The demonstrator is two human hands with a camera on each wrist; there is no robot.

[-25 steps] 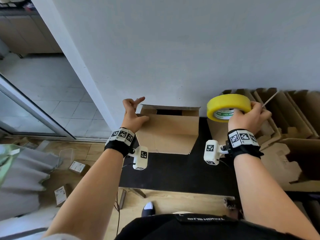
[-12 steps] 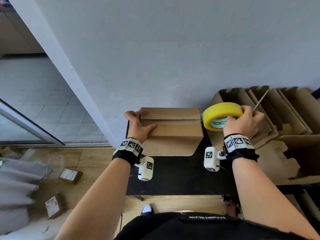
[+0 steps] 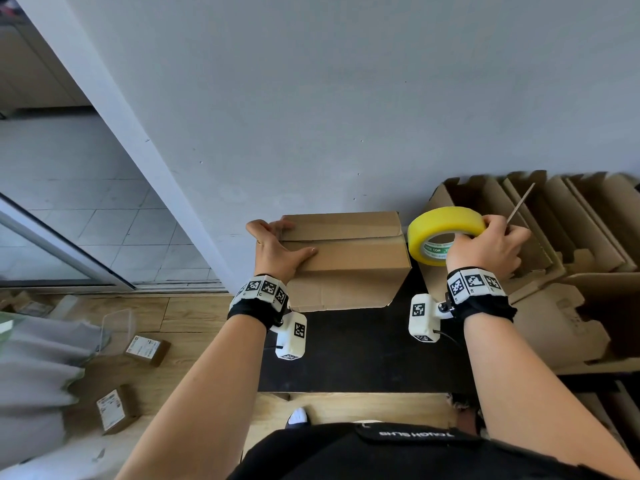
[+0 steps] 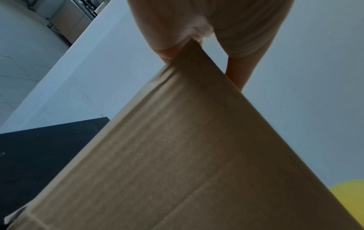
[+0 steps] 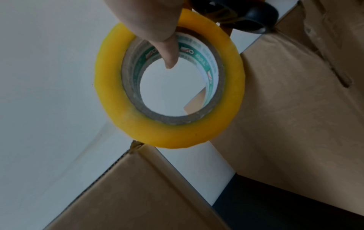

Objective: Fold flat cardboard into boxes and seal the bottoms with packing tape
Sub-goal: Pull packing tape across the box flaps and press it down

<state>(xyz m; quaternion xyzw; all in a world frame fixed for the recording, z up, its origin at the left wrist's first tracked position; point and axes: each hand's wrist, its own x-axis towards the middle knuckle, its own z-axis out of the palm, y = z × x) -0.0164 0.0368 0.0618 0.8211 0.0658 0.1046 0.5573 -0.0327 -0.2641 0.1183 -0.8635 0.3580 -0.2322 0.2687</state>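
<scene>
- Black garment at bottom of head view: white lettering on a black tab, upside down to the camera, reads "TOUGH SLHS"; last letters uncertain.
- Tape roll inner core: green-and-white printed band with a small red-and-white logo, seen in head and right wrist views; characters too small and blurred to read.
- Wrist bands and white camera housings: black-and-white square fiducial markers, no lettering.
- Small floor boxes: white shipping labels with print, illegible.
</scene>
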